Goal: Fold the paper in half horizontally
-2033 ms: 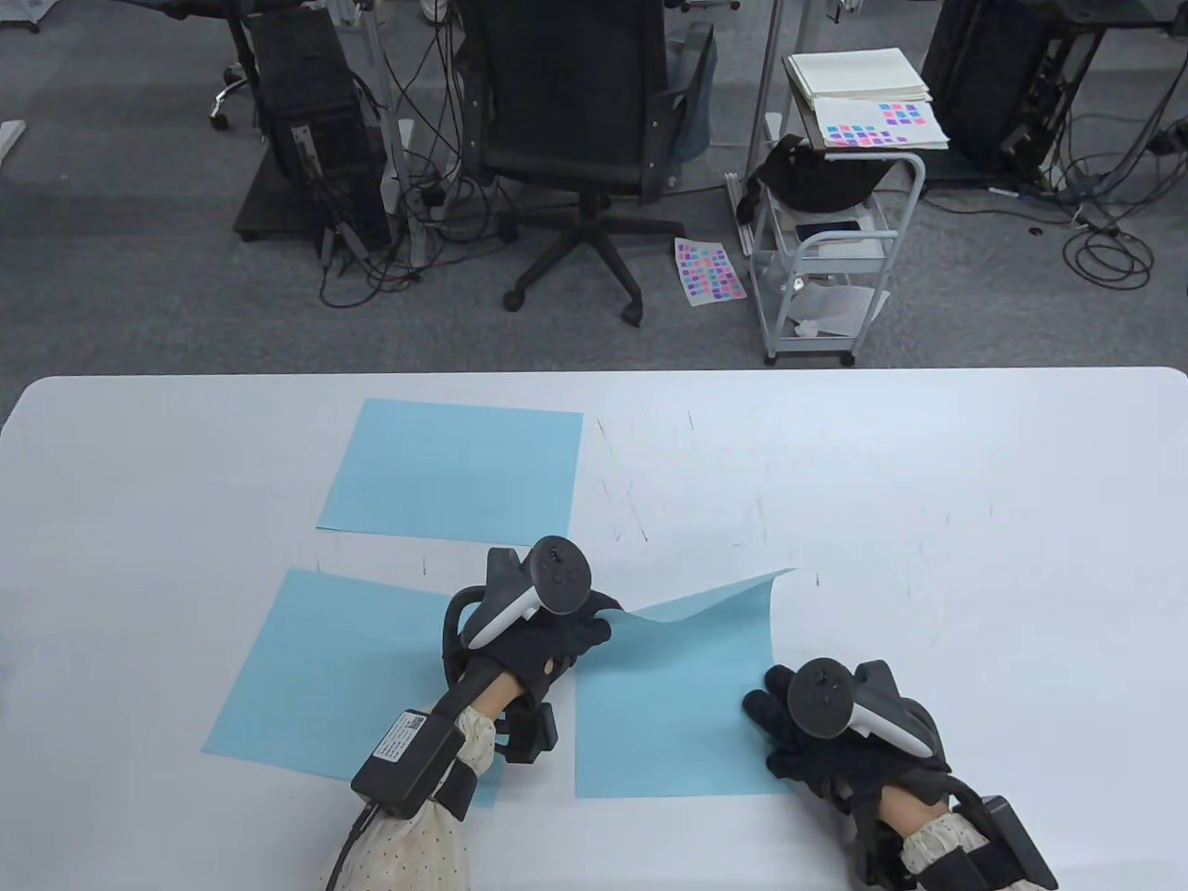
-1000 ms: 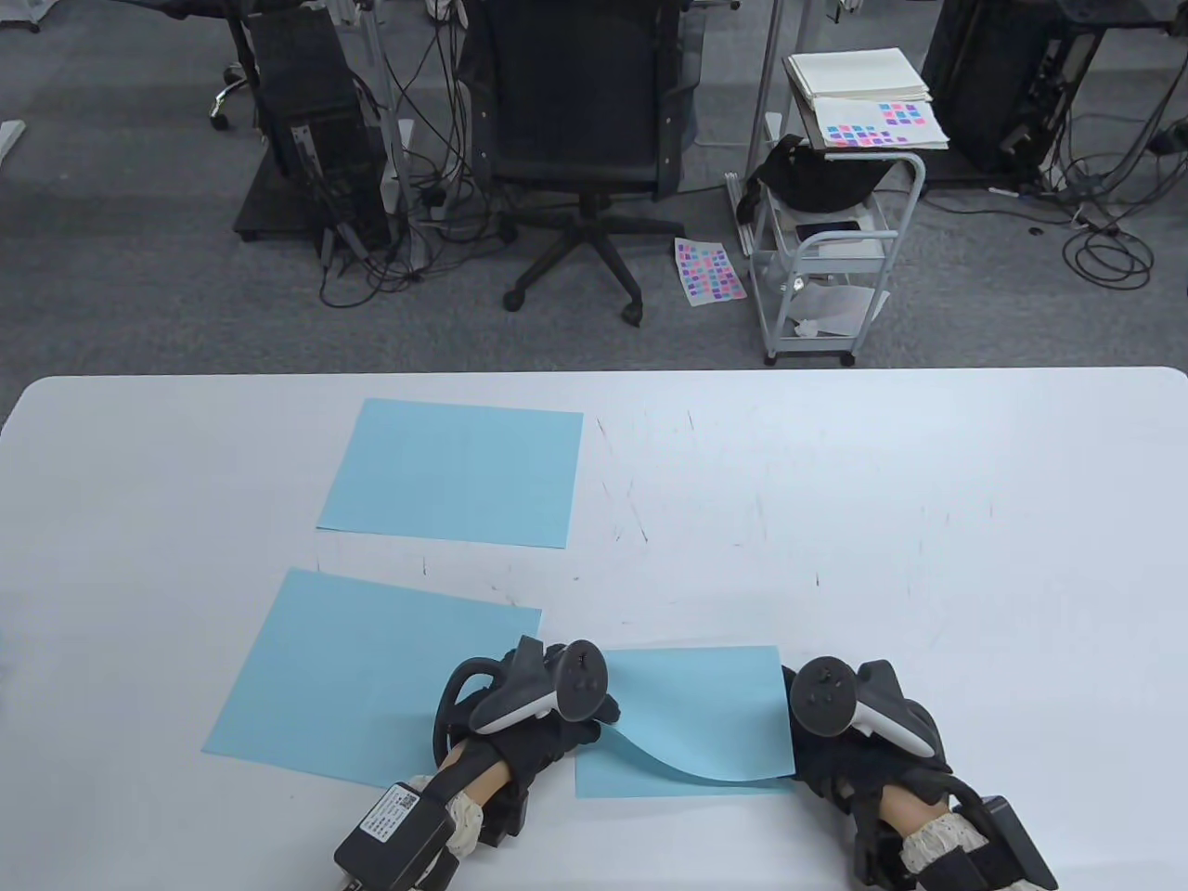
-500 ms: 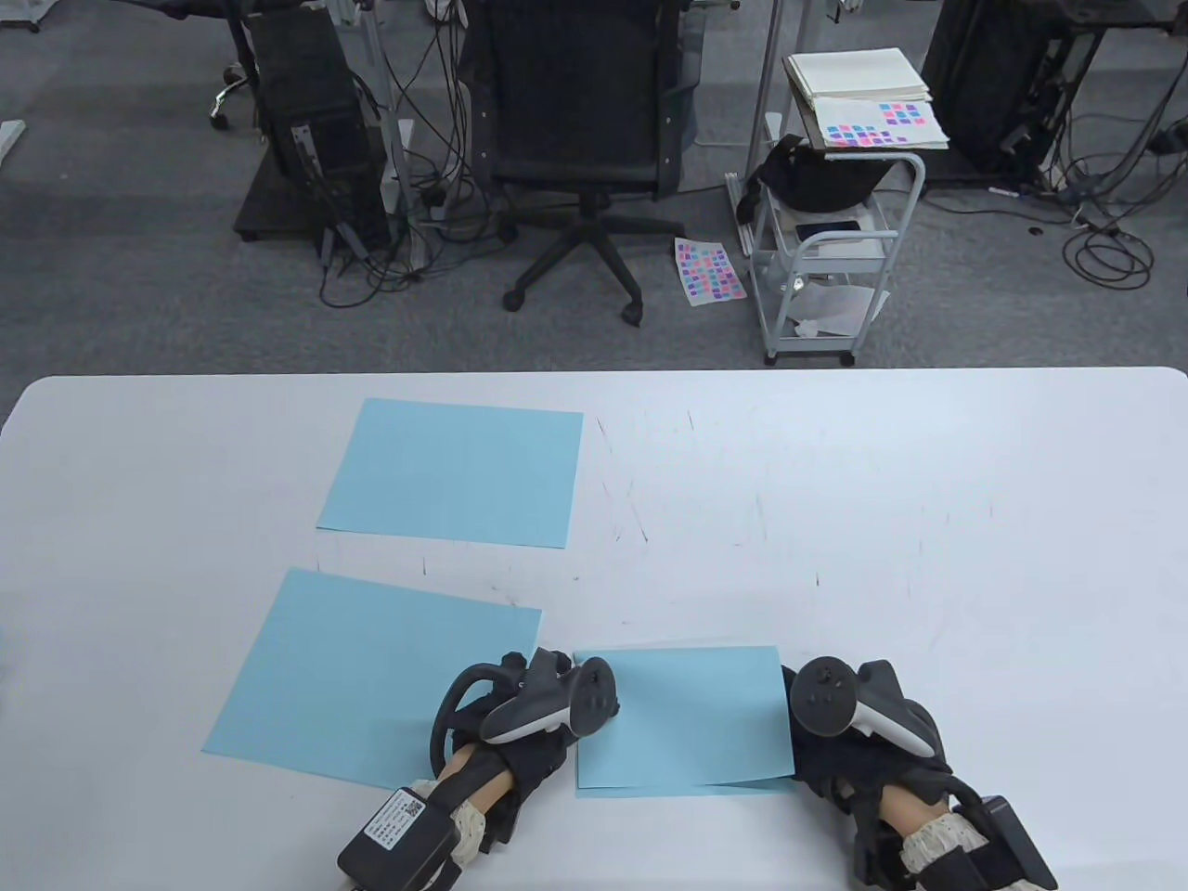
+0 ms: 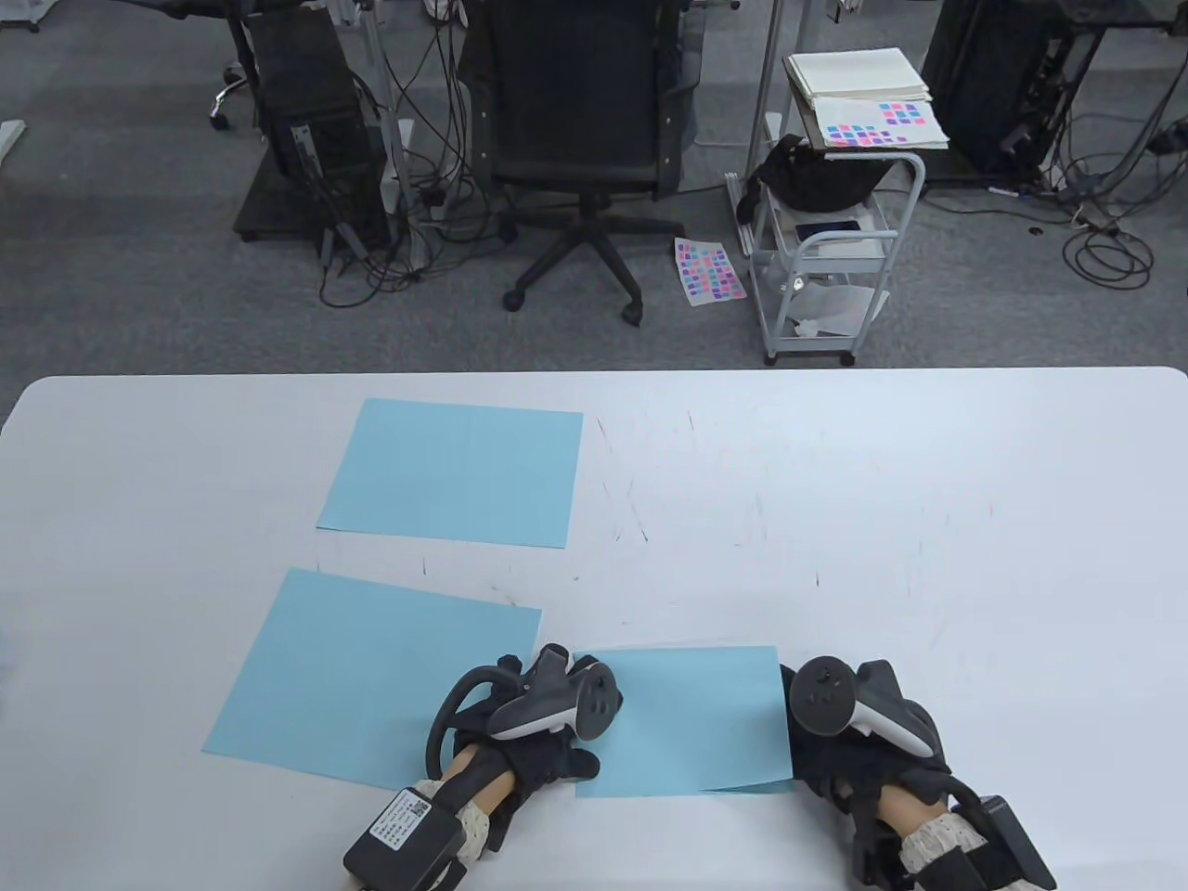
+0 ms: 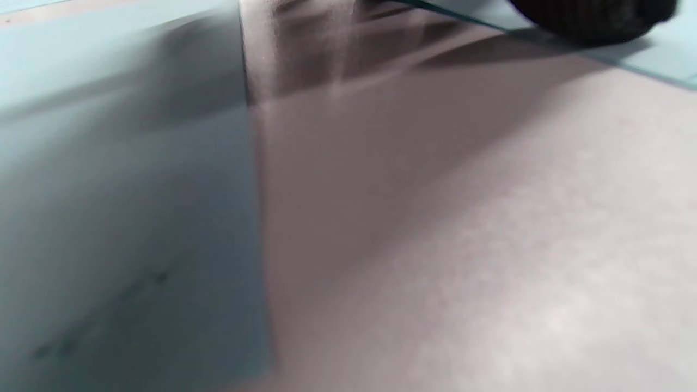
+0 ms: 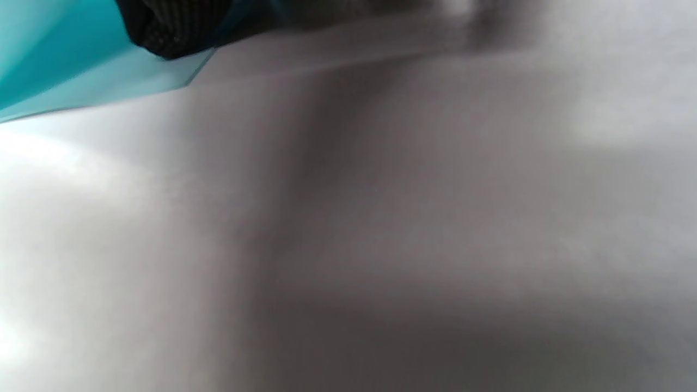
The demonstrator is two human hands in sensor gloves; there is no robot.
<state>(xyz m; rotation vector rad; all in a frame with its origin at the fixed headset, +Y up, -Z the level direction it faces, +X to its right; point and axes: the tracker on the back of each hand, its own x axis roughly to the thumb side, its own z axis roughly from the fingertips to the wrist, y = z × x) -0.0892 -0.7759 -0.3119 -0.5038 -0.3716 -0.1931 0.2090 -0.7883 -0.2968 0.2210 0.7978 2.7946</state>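
Note:
The light blue paper (image 4: 691, 719) lies folded in half near the table's front edge, its top layer almost matching the bottom layer. My left hand (image 4: 566, 747) rests at its left edge, thumb by the lower left corner. My right hand (image 4: 817, 761) rests at its right edge near the lower right corner. In the left wrist view a gloved fingertip (image 5: 593, 19) sits on the paper's edge (image 5: 672, 60). In the right wrist view a fingertip (image 6: 169, 27) presses on the corner of the two layers (image 6: 65, 71). The trackers hide most of the fingers.
Two flat blue sheets lie on the white table (image 4: 928, 557): one (image 4: 362, 677) just left of my left hand, one (image 4: 455, 473) further back. The nearer sheet also shows in the left wrist view (image 5: 125, 218). An office chair and a cart stand beyond the table.
My left hand brought the raised far edge of the paper down to the near edge and flattened it. It has since slid slightly toward me. My right hand stayed at the right edge.

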